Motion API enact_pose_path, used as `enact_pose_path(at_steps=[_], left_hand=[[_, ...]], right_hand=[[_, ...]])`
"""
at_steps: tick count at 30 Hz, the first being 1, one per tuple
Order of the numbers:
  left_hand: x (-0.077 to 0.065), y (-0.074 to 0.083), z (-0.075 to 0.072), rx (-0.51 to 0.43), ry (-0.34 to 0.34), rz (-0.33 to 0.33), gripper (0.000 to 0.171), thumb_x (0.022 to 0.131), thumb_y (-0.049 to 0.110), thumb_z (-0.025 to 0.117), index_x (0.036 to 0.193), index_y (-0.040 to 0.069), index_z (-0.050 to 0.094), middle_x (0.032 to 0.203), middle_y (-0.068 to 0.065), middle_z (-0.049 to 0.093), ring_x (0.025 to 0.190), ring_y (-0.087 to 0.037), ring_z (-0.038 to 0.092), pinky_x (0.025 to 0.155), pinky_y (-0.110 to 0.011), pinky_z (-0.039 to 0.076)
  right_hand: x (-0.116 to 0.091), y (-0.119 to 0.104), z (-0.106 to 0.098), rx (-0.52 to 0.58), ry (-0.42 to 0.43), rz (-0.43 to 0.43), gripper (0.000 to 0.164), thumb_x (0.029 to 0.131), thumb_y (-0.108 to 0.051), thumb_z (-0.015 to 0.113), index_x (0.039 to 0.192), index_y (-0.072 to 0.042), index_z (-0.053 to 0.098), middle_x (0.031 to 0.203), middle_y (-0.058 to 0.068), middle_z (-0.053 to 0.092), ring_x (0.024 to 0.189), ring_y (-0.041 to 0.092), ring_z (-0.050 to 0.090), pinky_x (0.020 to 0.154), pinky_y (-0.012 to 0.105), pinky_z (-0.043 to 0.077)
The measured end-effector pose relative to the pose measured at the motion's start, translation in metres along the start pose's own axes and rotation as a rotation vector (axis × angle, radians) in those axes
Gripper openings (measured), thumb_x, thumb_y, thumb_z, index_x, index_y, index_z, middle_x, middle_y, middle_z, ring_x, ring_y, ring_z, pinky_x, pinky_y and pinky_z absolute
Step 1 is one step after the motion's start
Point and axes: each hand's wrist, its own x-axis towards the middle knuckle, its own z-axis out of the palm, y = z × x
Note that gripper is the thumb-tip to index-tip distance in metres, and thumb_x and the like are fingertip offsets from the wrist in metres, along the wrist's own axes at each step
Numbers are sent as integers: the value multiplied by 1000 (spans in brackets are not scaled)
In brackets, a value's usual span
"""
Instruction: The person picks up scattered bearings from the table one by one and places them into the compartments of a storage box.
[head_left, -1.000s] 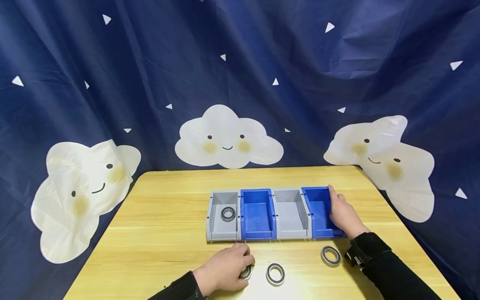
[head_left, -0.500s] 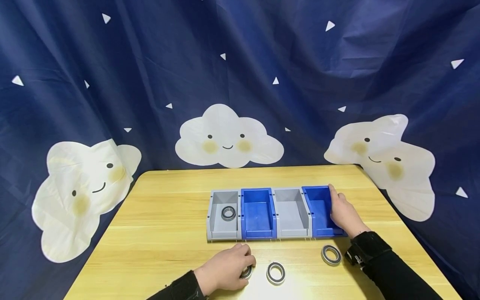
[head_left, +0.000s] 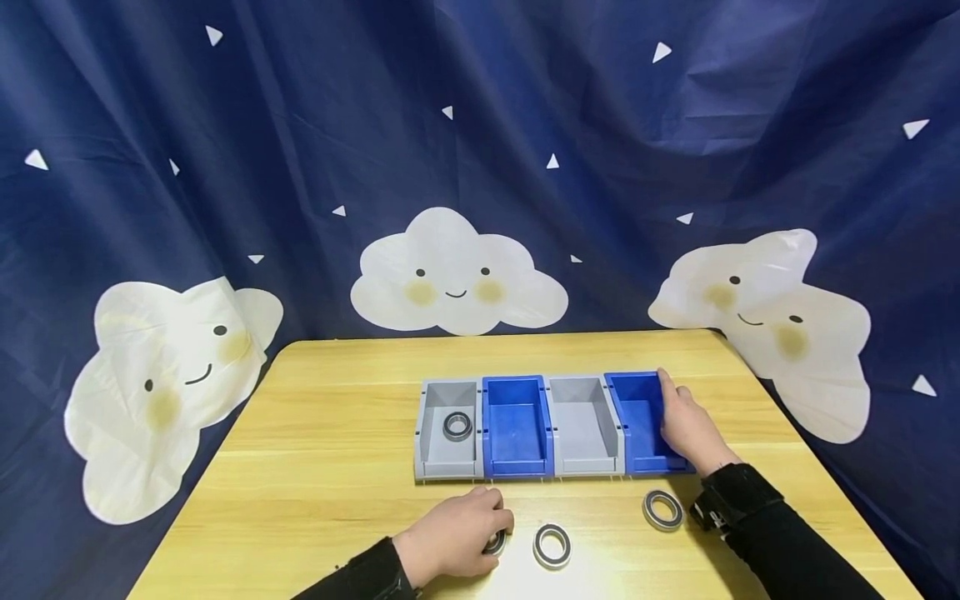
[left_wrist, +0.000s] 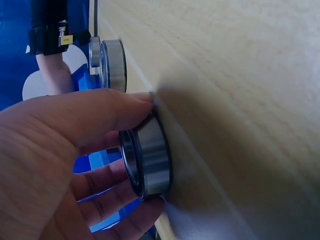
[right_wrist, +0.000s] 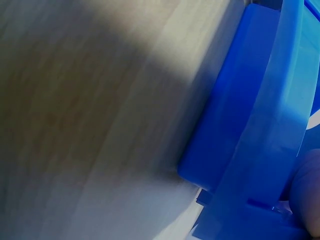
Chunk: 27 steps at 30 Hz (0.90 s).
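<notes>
My left hand [head_left: 452,536] pinches a ball bearing [left_wrist: 154,160] between thumb and fingers, low over the table in front of the bins. In the head view the hand covers most of that bearing. My right hand [head_left: 693,428] grips the right side wall of the rightmost blue bin [head_left: 637,406], whose outer wall [right_wrist: 227,110] fills one side of the right wrist view. A second bearing [head_left: 552,547] lies flat just right of my left hand. Another bearing [head_left: 662,510] lies in front of the blue bin, near my right wrist.
Left of the gripped bin, joined in a row, are a grey bin [head_left: 583,417], a blue bin [head_left: 515,421] and a grey bin [head_left: 431,454] with a bearing [head_left: 457,427] inside. All stand on a wooden table [head_left: 322,433] before a dark blue curtain [head_left: 480,125].
Almost nothing differs. My left hand has edged very slightly to the right, still on the bearing; my right hand stays on the blue bin.
</notes>
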Motion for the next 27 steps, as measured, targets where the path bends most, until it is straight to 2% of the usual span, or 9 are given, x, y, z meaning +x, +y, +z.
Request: enact_pose_path(at_steps=[10,15,20,27], left_hand=[[6,4,-3,22,-27,-1,27,77,31,82,99,28,67,89,12,50,79,-5,44,63,-18,41],[10,6,-3,34,-44,24,28,77,32,81,101,28,68,89,11,50,79,-5,43,63,-18,41],[12,7,-4,33,-29,42,26,78,30,80,101,26,69,90,11,51,79,-5,43,65,-17,42],[17,6,-13,36,6,54,23,78,30,80,98,25,69,89,11,51,81,-5,45,72,-18,44]], right_hand=[[0,0,-1,-1,3,-3,77,82,12,58,149,12,20,108,42,48,63,35,57,59,53,51],[0,-1,0,2,2,-8,77,83,11,58,150,12,20,107,42,48,62,34,56,58,52,50],[-1,-1,0,6,12,-13,76,82,12,58,149,13,21,107,42,48,63,35,57,58,53,51],[0,0,1,1,16,-2,76,83,12,59,149,13,22,109,42,48,64,36,57,60,53,51]])
